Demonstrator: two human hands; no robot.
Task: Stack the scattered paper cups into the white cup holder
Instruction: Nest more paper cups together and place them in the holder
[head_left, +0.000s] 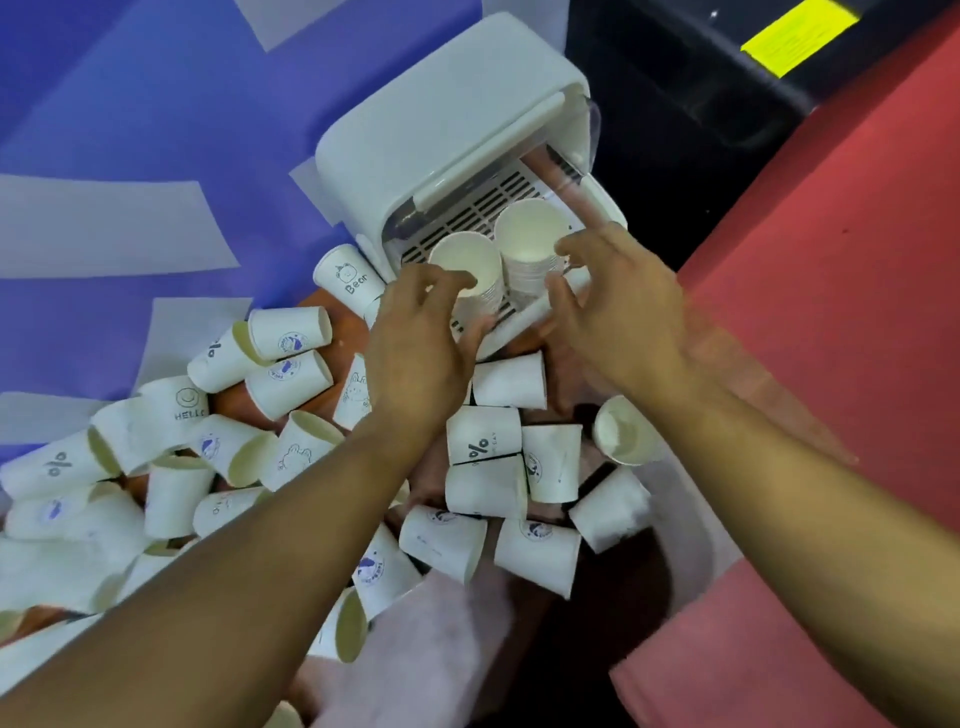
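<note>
The white cup holder (415, 130) stands with its clear lid raised over a slotted floor. Two stacks of paper cups stand inside. My left hand (415, 343) grips the left cup stack (460, 254), fingers over its rim and thumb low on its side. My right hand (618, 312) pinches the right cup stack (527, 234) at its near rim and side. Several scattered paper cups (288, 332) lie on their sides in front of the holder and off to the left. More cups (483, 436) lie between my forearms, and one cup (623, 431) faces mouth up.
A purple and white cloth (130, 130) covers the surface behind and to the left. A red surface (857, 312) runs along the right. A black object (701, 104) with a yellow label (800, 31) sits at the top right, close behind the holder.
</note>
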